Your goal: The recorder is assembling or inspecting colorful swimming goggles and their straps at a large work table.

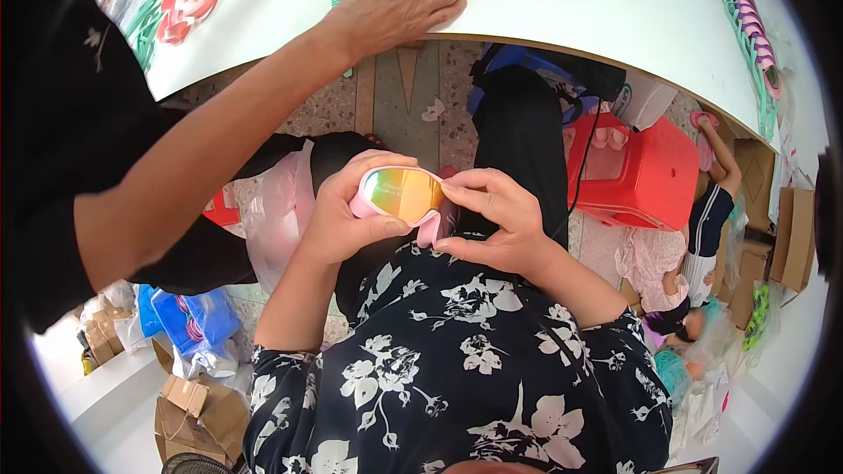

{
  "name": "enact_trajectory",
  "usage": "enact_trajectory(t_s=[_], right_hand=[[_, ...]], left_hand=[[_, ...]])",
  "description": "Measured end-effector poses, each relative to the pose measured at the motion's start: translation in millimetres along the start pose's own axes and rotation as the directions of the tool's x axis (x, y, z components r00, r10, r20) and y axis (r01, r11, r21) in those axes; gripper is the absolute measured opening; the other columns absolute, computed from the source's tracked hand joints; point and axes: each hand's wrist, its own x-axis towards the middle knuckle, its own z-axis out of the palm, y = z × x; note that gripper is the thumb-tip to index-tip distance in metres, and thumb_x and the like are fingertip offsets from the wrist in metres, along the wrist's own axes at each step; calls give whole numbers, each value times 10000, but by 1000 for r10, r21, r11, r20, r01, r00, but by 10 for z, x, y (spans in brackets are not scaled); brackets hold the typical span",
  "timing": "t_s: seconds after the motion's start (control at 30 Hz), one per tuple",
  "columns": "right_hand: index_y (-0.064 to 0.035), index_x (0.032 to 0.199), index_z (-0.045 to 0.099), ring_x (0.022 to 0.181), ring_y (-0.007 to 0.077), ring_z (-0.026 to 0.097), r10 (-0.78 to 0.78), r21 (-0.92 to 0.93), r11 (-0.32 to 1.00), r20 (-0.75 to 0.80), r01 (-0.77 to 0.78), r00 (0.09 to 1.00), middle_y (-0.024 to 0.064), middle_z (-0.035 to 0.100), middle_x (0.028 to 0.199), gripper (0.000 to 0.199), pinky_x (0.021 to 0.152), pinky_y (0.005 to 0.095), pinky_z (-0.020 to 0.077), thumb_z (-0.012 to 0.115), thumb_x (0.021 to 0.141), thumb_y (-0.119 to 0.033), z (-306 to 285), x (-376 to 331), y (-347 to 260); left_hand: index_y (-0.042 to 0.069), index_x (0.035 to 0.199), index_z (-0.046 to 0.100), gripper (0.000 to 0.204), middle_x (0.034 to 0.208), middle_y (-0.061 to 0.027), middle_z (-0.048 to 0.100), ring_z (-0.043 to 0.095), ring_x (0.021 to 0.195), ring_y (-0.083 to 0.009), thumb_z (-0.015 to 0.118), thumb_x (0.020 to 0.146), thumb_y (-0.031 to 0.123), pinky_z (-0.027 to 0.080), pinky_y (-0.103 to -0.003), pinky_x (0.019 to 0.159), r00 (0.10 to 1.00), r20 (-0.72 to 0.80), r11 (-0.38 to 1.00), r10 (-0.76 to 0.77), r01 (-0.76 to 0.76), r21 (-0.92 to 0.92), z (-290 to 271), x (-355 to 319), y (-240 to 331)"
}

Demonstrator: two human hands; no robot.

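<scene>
both hands, left hand (pixel 338 215) and right hand (pixel 496 219), pinch the pink goggles (pixel 404 197) at opposite ends, lens tilted up for viewing, below the white table (pixel 544 0) where another person's hand (pixel 399 0) rests.

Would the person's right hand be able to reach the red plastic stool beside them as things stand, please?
Probably yes, but not at once. The right hand is pinching the pink goggles together with the left hand. The red stool stands close on the right, with nothing between.
</scene>
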Motion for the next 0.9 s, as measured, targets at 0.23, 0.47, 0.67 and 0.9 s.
enact_trajectory(t_s=[0.23,0.47,0.67,0.9], right_hand=[[-27,1106,695,942,269,678,67,19,998,-4,-67,998,137,673,1068,531,811,345,553,906,642,-176,-11,45,-22],[-39,1106,696,917,255,674,32,11,999,120,-34,992,123,662,1038,524,788,335,552,892,636,-161,-98,154,48],[-53,1108,702,915,252,662,41,69,996,239,-59,970,108,652,1031,520,791,334,543,892,637,-168,-325,246,53],[-40,1208,637,1067,174,599,347,572,647,368,-504,863,57,612,1141,490,952,304,467,815,809,-261,-452,72,362]], left_hand=[[17,1206,661,613,1206,-113,632,583,1142,-237,882,664,199,436,-360,999,994,72,989,80,-88,117,-63,75,17],[28,1058,689,498,1013,-131,614,622,925,-307,850,674,301,491,-395,823,931,283,572,230,-365,735,-72,189,508],[25,1037,665,445,929,-125,597,615,844,-315,806,733,318,507,-406,732,915,377,568,143,-387,727,178,308,436],[38,1066,628,466,964,-124,602,620,836,-315,793,740,327,527,-401,719,897,299,521,326,-434,735,363,328,183]])
